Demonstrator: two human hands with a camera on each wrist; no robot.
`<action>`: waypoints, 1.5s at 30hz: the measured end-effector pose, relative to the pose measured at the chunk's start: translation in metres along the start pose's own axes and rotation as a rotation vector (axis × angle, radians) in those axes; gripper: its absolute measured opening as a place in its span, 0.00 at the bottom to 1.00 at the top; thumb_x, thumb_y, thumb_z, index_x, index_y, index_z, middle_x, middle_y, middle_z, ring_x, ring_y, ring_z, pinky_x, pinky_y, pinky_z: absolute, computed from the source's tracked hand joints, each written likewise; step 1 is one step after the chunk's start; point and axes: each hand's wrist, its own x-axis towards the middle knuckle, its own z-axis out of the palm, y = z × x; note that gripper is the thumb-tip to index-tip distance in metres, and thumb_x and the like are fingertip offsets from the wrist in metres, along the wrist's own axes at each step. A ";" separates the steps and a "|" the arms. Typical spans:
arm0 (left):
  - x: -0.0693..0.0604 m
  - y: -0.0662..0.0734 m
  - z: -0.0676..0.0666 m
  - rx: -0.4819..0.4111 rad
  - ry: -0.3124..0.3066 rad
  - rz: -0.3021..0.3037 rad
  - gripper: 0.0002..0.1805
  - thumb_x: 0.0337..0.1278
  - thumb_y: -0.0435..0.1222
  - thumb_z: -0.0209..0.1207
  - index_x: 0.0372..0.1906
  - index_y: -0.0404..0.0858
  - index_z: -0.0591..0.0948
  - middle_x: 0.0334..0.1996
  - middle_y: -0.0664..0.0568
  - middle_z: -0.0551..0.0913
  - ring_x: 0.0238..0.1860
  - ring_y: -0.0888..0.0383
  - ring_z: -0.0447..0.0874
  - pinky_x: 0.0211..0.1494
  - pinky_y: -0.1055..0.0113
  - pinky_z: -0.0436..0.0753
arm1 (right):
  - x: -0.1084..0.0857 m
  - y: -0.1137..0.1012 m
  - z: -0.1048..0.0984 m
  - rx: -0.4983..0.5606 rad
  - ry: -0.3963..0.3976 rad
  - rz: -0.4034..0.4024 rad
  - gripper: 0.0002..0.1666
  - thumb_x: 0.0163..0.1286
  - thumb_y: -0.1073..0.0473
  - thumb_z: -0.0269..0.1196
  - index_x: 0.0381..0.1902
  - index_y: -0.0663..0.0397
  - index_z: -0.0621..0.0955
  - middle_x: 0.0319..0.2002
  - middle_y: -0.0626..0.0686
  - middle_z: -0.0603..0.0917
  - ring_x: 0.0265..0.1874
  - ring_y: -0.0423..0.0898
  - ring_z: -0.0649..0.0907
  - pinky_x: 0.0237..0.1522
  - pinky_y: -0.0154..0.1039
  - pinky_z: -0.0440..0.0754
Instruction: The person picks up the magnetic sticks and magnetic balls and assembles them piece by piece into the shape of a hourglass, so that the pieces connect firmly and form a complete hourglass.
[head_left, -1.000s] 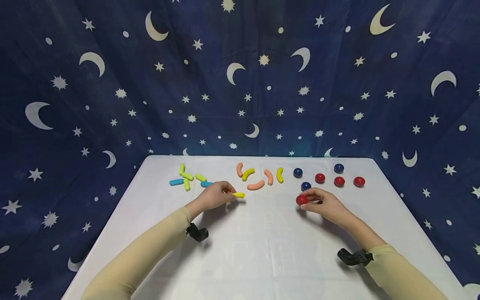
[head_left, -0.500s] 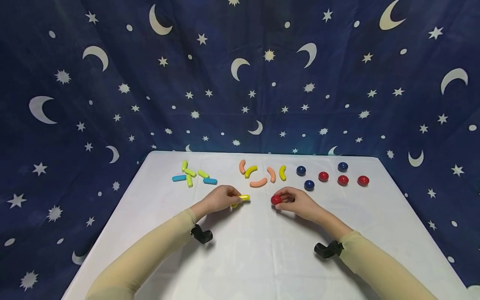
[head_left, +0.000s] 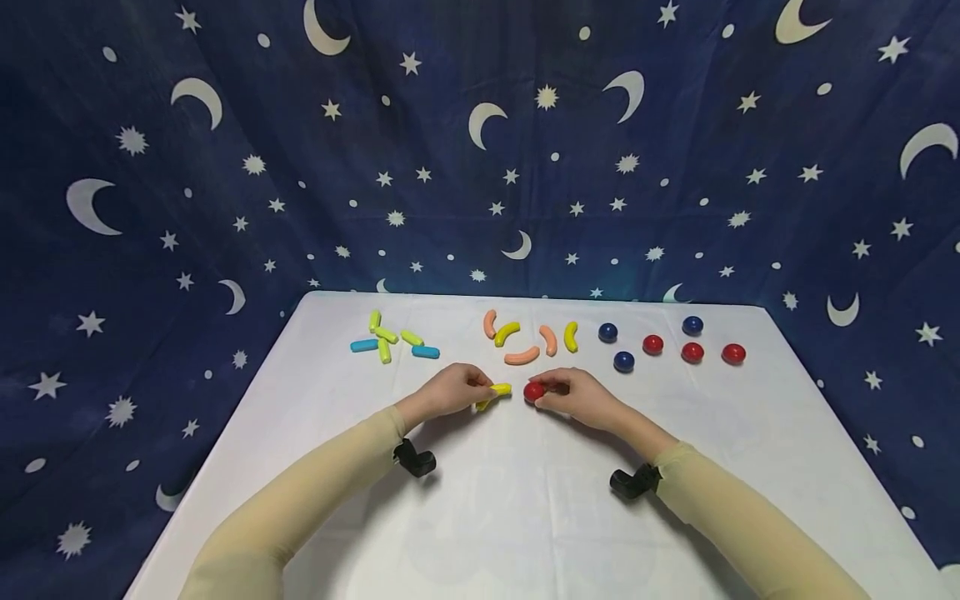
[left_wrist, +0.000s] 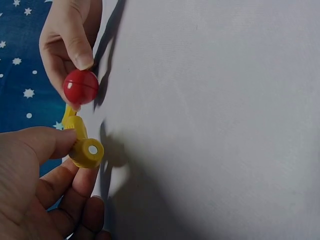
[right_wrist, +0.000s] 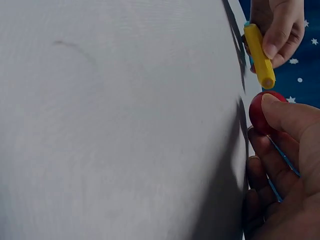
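My left hand (head_left: 454,388) pinches a yellow stick (head_left: 502,389) between thumb and fingers, above the white table. In the left wrist view the yellow stick (left_wrist: 88,154) has a round end with a pale spot; whether it is one bent piece or two pieces, I cannot tell. Thumb and fingertips of my right hand (head_left: 579,395) hold a glossy red ball (head_left: 533,392) with a seam round it. Ball and stick face each other with a narrow gap between them in the head view. The right wrist view shows the stick's tip (right_wrist: 268,82) just beyond the red ball (right_wrist: 257,112).
Along the back of the white table (head_left: 555,533) lie short green (head_left: 412,337) and blue (head_left: 426,352) sticks at left. Curved orange (head_left: 522,356) and yellow (head_left: 572,337) pieces lie mid-table. Blue (head_left: 623,362) and red (head_left: 692,352) balls lie at right. A starry curtain (head_left: 420,150) hangs behind.
My right hand has carried the red ball leftward, close to the yellow stick. The left hand has shifted slightly right with its stick, and the head view has tilted a little.
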 end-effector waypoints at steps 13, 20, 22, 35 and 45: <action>0.005 0.002 0.004 -0.002 -0.006 0.007 0.12 0.66 0.45 0.66 0.43 0.40 0.88 0.32 0.57 0.85 0.31 0.60 0.75 0.34 0.67 0.74 | 0.006 -0.007 0.004 0.036 -0.039 -0.047 0.25 0.69 0.53 0.71 0.63 0.50 0.83 0.51 0.46 0.86 0.53 0.47 0.80 0.60 0.50 0.76; 0.005 0.002 0.004 -0.004 -0.014 -0.002 0.13 0.66 0.46 0.66 0.44 0.40 0.88 0.33 0.57 0.85 0.32 0.60 0.76 0.35 0.67 0.74 | 0.007 -0.006 0.004 0.022 -0.047 -0.062 0.26 0.69 0.53 0.71 0.64 0.49 0.82 0.51 0.45 0.85 0.53 0.47 0.79 0.61 0.51 0.75; 0.005 0.002 0.004 -0.008 -0.017 -0.006 0.13 0.66 0.46 0.66 0.44 0.40 0.88 0.33 0.57 0.85 0.32 0.59 0.76 0.35 0.67 0.74 | 0.007 -0.006 0.004 0.017 -0.049 -0.068 0.26 0.69 0.53 0.71 0.64 0.49 0.82 0.51 0.45 0.85 0.54 0.47 0.78 0.62 0.51 0.74; 0.002 0.004 0.004 0.001 -0.022 -0.020 0.12 0.65 0.45 0.66 0.42 0.40 0.87 0.32 0.56 0.84 0.31 0.59 0.74 0.34 0.67 0.72 | 0.009 -0.007 0.008 0.016 -0.017 -0.047 0.29 0.65 0.49 0.74 0.62 0.48 0.82 0.49 0.45 0.85 0.54 0.48 0.78 0.63 0.51 0.73; -0.001 0.002 0.007 0.008 -0.024 -0.052 0.14 0.64 0.49 0.65 0.39 0.42 0.84 0.32 0.55 0.83 0.31 0.59 0.74 0.34 0.67 0.72 | 0.011 -0.010 0.019 -0.141 0.111 -0.010 0.24 0.57 0.41 0.78 0.47 0.42 0.85 0.45 0.44 0.82 0.54 0.50 0.72 0.59 0.51 0.70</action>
